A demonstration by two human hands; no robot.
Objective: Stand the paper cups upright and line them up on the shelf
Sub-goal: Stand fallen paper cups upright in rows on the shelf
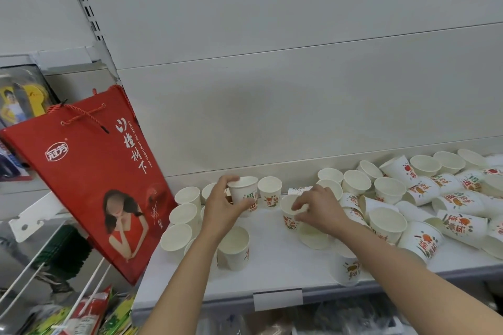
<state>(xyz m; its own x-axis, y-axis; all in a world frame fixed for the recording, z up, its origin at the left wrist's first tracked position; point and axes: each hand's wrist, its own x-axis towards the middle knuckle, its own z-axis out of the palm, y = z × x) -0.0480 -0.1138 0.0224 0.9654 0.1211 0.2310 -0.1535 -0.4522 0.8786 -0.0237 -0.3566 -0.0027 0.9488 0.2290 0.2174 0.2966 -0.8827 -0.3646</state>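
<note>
a white paper cup [244, 193] with red and green print is held upright near the back of the white shelf [272, 261], its mouth turned up and its long axis vertical. it is gripped by the left hand [221, 202], whose fingers are curled over the rim and round the side; the cup's lower left part is hidden behind that hand. just to its right a second upright cup [270, 192] is seen, apart from the hand.

a further cup [290, 213] is held by the right hand [318, 208] near the middle of the shelf. its mouth is tilted up and towards the camera, so its axis is leaned rather than plumb. the rim is pinched between curled fingertips and thumb, and much of the cup's right side is covered by the hand. whether its base touches the shelf cannot be told.

to the left, a cluster of upright cups [185, 212] is stood mouth-up, in rough rows; some of these are partly hidden by the left forearm. another upright cup [234, 247] is found just beside that forearm.

on the right, a heap of cups [435, 198] is seen, some mouth-up, many lying on their sides with axes pointing in differing directions; the heap is cut off by the right edge. the print on the cups is too blurred to be read.

a red gift bag [95, 179] is leaned at the shelf's left end.
</note>
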